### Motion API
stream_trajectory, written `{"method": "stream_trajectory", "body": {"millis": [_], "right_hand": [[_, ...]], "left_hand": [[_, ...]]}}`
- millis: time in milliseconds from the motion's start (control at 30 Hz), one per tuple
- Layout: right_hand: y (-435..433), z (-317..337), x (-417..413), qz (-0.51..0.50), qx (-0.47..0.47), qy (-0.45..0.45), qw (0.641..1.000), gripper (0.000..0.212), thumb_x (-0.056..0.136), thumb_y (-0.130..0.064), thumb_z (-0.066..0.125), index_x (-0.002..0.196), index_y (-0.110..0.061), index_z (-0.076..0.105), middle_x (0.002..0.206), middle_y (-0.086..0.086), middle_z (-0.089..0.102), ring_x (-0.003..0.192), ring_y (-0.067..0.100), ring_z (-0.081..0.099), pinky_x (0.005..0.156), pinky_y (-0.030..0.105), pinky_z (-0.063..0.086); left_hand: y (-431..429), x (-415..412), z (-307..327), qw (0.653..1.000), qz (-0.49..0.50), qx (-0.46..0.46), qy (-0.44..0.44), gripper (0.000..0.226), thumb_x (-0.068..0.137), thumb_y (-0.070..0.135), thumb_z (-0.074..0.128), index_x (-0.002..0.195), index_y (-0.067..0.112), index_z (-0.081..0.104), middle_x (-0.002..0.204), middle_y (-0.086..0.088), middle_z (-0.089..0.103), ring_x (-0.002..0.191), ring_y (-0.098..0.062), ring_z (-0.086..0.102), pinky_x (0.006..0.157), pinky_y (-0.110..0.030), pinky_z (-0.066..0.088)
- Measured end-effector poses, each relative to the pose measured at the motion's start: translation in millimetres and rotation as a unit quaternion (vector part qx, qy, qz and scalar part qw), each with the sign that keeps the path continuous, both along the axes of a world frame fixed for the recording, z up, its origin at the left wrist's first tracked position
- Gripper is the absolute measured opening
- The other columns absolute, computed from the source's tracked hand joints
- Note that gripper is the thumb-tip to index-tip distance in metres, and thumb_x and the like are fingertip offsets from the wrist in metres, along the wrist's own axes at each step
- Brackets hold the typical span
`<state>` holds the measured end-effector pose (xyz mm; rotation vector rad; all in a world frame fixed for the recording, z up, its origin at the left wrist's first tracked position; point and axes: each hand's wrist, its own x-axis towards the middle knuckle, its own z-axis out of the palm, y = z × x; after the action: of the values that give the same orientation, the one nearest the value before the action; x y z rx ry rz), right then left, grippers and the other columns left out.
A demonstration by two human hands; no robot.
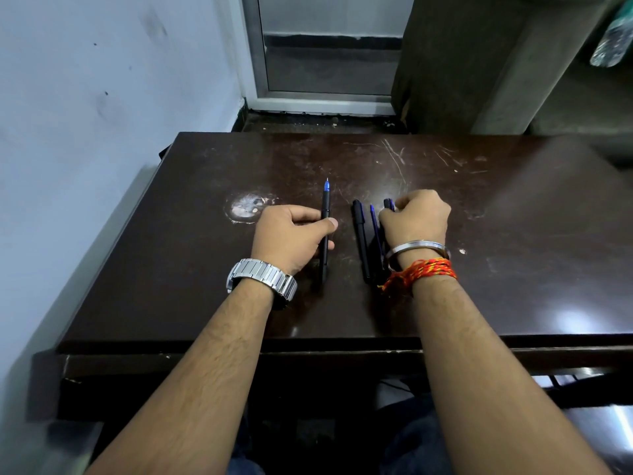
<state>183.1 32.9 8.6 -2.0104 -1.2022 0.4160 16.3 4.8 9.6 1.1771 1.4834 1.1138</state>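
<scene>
My left hand grips an uncapped black pen with a blue tip that points away from me; its rear end rests on the dark wooden table. To its right a capped black pen and a thin blue refill or pen lie side by side on the table. My right hand is curled over a further dark pen, its fingers round the far end; most of that pen is hidden under the hand and wrist.
A worn pale patch marks the table left of my left hand. A blue wall runs along the left side. Beyond the table's far edge are a door frame and a brown cabinet. A plastic bottle shows at top right.
</scene>
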Motion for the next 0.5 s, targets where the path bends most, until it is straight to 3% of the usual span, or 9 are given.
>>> {"method": "stream_trajectory", "body": {"millis": [67,133,233,367,500], "right_hand": [[-0.8,7.7,-7.8,0.014,0.066,0.045,0.997,0.003,0.076,-0.014,0.069,0.074,-0.014,0.072,0.068,0.000,0.065,0.069,0.019,0.061,0.068,0.028,0.052],[-1.5,15.4,-19.3,0.034,0.108,0.151,0.982,0.006,0.076,-0.016,0.074,0.080,-0.019,0.074,0.066,-0.010,0.065,0.071,0.012,0.066,0.075,0.031,0.058],[-0.3,18.9,-34.1,0.075,0.131,0.303,0.941,0.012,0.079,-0.012,0.076,0.079,-0.023,0.072,0.065,-0.006,0.067,0.065,0.008,0.066,0.070,0.034,0.061],[-0.9,20.4,-43.3,0.118,0.167,0.400,0.894,0.016,0.082,-0.003,0.073,0.081,-0.019,0.072,0.062,-0.004,0.066,0.062,0.010,0.066,0.063,0.025,0.059],[-0.3,19.0,-44.5,0.128,0.181,0.434,0.873,0.013,0.083,-0.001,0.073,0.083,-0.014,0.071,0.064,-0.002,0.069,0.073,0.020,0.069,0.068,0.030,0.059]], "left_hand": [[0.1,0.2,-0.1,1.000,-0.012,-0.005,-0.005,0.009,0.074,0.013,0.079,0.067,0.016,0.075,0.063,-0.001,0.074,0.062,-0.022,0.074,0.063,-0.037,0.059],[0.6,0.4,0.0,0.999,-0.029,-0.012,-0.007,0.014,0.076,0.012,0.078,0.064,0.020,0.076,0.065,-0.001,0.074,0.063,-0.022,0.074,0.062,-0.034,0.057],[0.4,0.9,-0.9,0.998,-0.058,-0.021,0.005,0.005,0.074,0.018,0.077,0.072,0.022,0.078,0.071,-0.006,0.076,0.069,-0.029,0.075,0.071,-0.046,0.061],[-0.4,1.1,-0.2,0.997,-0.066,-0.017,0.042,0.011,0.071,0.026,0.075,0.081,0.021,0.079,0.073,-0.008,0.076,0.075,-0.037,0.073,0.075,-0.054,0.059],[-1.2,0.7,1.3,0.996,-0.070,-0.023,0.041,0.016,0.071,0.025,0.074,0.084,0.018,0.078,0.075,-0.013,0.076,0.077,-0.040,0.072,0.077,-0.056,0.058]]}}
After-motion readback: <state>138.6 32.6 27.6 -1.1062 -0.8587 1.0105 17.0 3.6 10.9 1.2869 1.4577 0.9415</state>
